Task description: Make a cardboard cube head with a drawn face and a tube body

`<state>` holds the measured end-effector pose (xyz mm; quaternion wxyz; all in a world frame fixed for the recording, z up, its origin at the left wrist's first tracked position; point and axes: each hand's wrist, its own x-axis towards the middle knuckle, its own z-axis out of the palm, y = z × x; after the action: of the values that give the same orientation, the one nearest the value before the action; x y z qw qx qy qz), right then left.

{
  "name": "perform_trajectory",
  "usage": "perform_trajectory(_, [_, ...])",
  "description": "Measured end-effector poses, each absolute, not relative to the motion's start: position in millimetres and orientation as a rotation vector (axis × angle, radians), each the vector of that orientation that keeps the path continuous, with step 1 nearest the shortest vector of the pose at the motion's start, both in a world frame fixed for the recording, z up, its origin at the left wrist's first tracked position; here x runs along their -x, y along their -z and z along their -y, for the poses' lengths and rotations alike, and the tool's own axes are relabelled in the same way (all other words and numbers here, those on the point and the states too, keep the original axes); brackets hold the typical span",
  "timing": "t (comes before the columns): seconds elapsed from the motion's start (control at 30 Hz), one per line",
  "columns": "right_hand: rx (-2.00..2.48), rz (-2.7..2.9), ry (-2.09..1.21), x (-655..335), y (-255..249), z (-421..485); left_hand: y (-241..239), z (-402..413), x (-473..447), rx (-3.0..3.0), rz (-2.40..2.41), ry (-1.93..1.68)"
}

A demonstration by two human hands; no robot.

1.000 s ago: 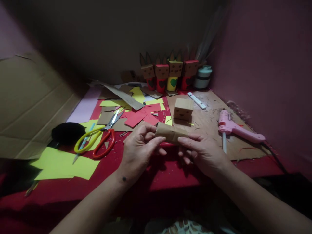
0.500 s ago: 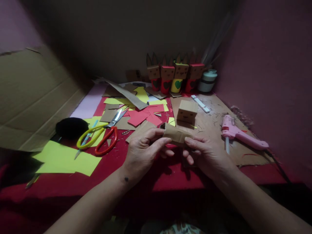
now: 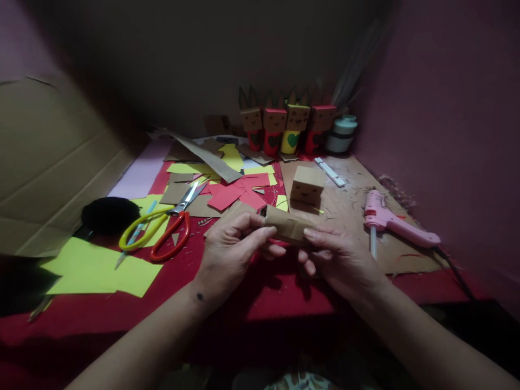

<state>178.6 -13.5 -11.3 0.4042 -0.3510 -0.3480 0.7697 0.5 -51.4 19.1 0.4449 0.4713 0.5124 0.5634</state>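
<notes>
A brown cardboard roll (image 3: pixel 287 223) lies sideways between both hands, just above the red table cover (image 3: pixel 284 295). My left hand (image 3: pixel 230 252) pinches its left end with thumb and fingers. My right hand (image 3: pixel 338 259) grips the right end, fingers curled over the top. Just behind the roll stands a small cardboard box head with a drawn face (image 3: pixel 308 184).
Scissors with yellow and orange handles (image 3: pixel 162 227) lie left among red, yellow and brown paper scraps (image 3: pixel 227 184). A pink glue gun (image 3: pixel 392 219) rests on a cardboard mat at right. Several finished cardboard figures (image 3: pixel 288 122) and a jar (image 3: pixel 341 134) line the back. A large cardboard sheet (image 3: pixel 52 162) leans at left.
Both hands keep hold of the roll and have barely shifted on it; the view has moved slightly.
</notes>
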Motion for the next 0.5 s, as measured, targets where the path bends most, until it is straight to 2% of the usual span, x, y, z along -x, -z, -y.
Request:
perform_trajectory(0.33, [0.891,0.923,-1.818,-161.8,17.1,16.2,-20.7,50.2,-1.8,-1.169,-1.287,-1.283])
perform_trajectory(0.5, [0.954,0.947,-1.757,-155.8,16.1,16.8,-20.5,47.5,-0.3,-1.124,-1.278,-1.117])
